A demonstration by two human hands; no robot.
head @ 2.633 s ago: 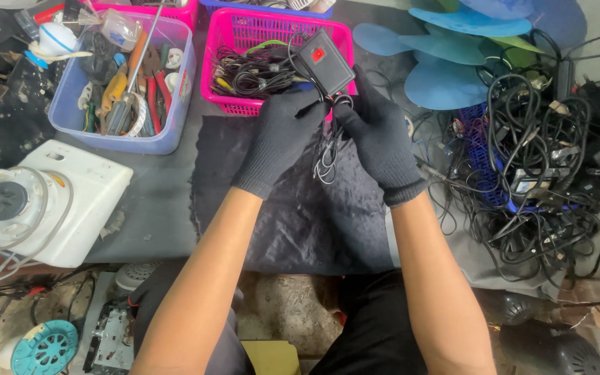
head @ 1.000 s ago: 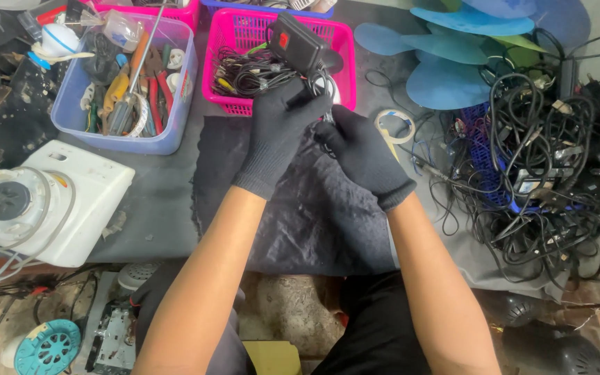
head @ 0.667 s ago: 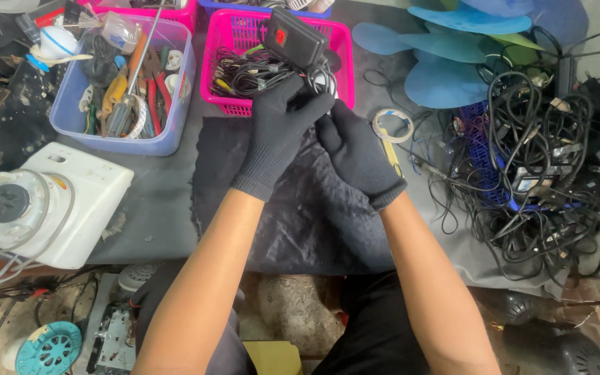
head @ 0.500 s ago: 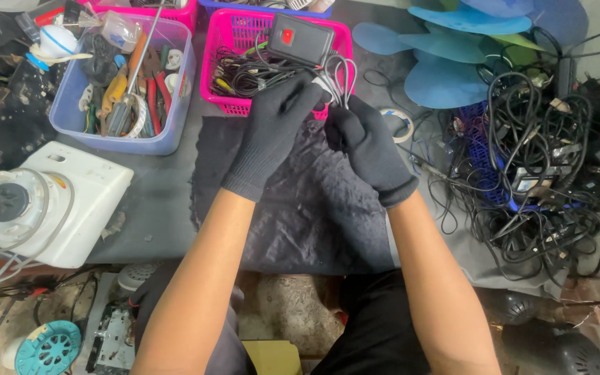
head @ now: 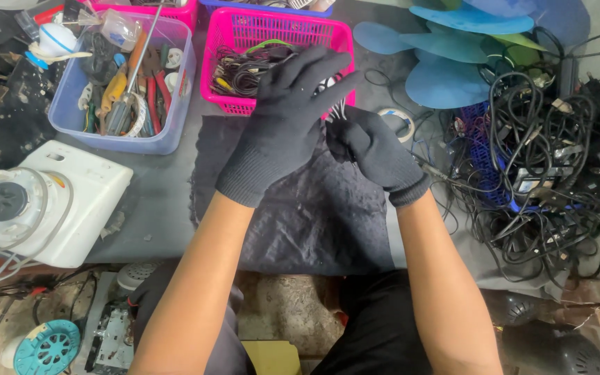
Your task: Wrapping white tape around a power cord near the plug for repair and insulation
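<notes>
Black-gloved left hand (head: pixel 282 118): fingers spread, holding nothing visible.
Black-gloved right hand (head: pixel 373 149): fisted around thin grey cable loops (head: pixel 335 111).
Progress: coil apparently gathered, not yet in the pink plastic basket (head: pixel 244 31).

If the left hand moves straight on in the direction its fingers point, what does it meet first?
Probably the pink basket of cables: the left hand points up and right over its near rim, though its height above the basket is unclear.

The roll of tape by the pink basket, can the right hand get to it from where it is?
Probably yes. The roll of tape lies flat just beyond the right hand, nothing covering it. But that hand's grip is shut on a thin cable, so it must free its fingers first.
</notes>
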